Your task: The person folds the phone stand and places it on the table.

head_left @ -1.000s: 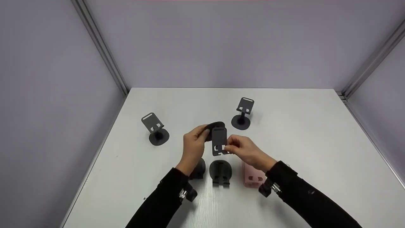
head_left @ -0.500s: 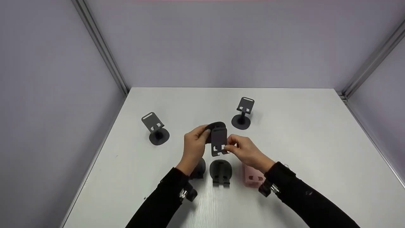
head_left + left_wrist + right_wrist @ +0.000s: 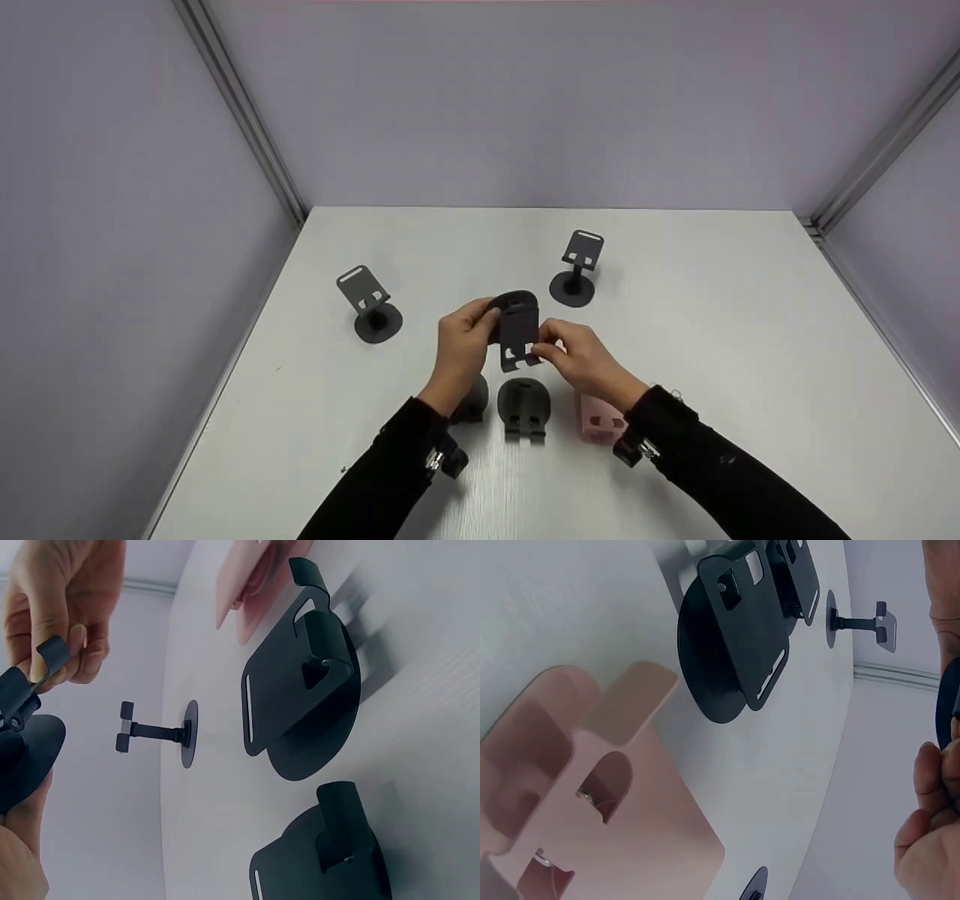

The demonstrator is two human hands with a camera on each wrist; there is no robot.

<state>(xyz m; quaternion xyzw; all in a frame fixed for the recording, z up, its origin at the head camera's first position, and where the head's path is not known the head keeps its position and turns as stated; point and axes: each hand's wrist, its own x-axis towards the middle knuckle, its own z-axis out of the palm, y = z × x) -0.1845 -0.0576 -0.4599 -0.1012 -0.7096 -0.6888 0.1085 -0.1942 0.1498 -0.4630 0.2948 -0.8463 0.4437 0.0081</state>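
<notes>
Both hands hold one black phone stand [image 3: 517,330] above the middle of the white table. The left hand [image 3: 461,349] grips its round base [image 3: 34,757], thumb on the near side. At the plate's lower right corner, by the bent lip, the right hand [image 3: 581,356] pinches with thumb and fingers. The plate lies close over the base and overlaps it in the head view. Below the hands a folded black phone stand [image 3: 523,405] lies on the table, with another black stand [image 3: 472,401] partly hidden by the left wrist. A pink phone stand [image 3: 600,420] lies partly under the right wrist.
Two unfolded black stands are upright on the table [image 3: 712,337]: one at the left [image 3: 371,304], one at the back right [image 3: 577,270]. Pale walls [image 3: 525,105] enclose the table at the back and sides.
The held stand's plate has tilted and come nearer its base, so its top edge now overlaps the base more. Both hands stay in nearly the same place.
</notes>
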